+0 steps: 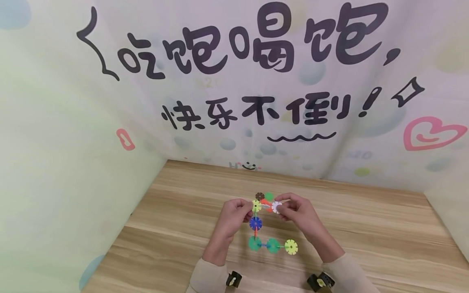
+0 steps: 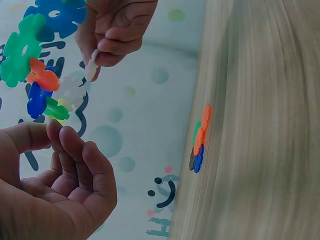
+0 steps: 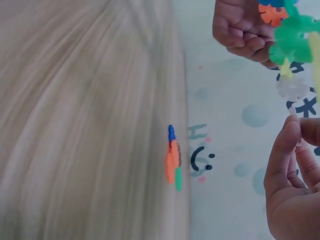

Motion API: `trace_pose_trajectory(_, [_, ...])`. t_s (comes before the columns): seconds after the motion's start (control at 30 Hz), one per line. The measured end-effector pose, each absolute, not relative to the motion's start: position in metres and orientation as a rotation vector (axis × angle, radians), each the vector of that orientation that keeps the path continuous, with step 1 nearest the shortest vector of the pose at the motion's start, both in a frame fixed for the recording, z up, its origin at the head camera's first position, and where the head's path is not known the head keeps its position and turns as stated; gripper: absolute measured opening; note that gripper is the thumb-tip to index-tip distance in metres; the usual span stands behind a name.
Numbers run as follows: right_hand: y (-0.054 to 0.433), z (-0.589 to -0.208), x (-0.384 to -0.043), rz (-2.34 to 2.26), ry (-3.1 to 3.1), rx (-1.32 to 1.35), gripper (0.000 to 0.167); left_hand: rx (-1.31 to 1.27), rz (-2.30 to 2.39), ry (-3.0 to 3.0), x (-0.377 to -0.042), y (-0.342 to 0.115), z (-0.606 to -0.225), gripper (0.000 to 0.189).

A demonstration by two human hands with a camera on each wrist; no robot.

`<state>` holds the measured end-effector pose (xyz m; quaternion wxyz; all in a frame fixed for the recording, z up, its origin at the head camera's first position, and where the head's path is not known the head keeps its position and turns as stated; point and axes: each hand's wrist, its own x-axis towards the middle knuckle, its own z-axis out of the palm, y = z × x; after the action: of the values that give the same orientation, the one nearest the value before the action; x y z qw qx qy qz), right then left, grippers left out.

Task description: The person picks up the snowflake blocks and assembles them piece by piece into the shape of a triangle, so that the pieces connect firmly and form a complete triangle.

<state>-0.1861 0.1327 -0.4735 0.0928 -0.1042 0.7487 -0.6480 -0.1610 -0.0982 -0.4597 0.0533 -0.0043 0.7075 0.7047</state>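
Note:
An L-shaped chain of slotted plastic snowflake discs hangs between my hands, its discs edge-on and face-on by turns. My left hand (image 1: 234,215) pinches the yellow disc (image 1: 256,206) at its upper corner, above a blue disc (image 1: 255,223). Along the lower side run a green disc (image 1: 254,243), another green disc (image 1: 272,245) and a yellow end disc (image 1: 291,247). A translucent white disc (image 2: 72,92) sits on the chain near the left fingertips. My right hand (image 1: 298,211) pinches a separate white disc (image 1: 276,207) by thumb and fingers, its edge close to the translucent one.
Behind the hands, a few loose discs lie on the wooden table (image 1: 176,195): a brown disc (image 1: 259,196), a green disc (image 1: 269,196), orange discs (image 3: 172,162) and a blue disc (image 3: 171,133). A printed curtain (image 1: 220,142) hangs along the table's far edge.

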Motion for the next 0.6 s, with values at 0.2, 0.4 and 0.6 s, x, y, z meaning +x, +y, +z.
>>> trace_pose_trajectory(0.2, [0.131, -0.467, -0.183, -1.933, 2.200, -0.343, 0.026, -0.007, 2.145, 2.151, -0.160, -0.098, -0.458, 0.023])
trace_pose_trajectory(0.4, [0.129, -0.462, -0.180, -1.912, 2.199, -0.366, 0.024, -0.006, 2.131, 2.159, -0.160, -0.098, -0.459, 0.023])
trace_pose_trajectory(0.6, [0.126, -0.459, -0.178, -1.885, 2.230, -0.360, 0.021, -0.002, 2.103, 2.179, -0.160, -0.098, -0.455, 0.021])
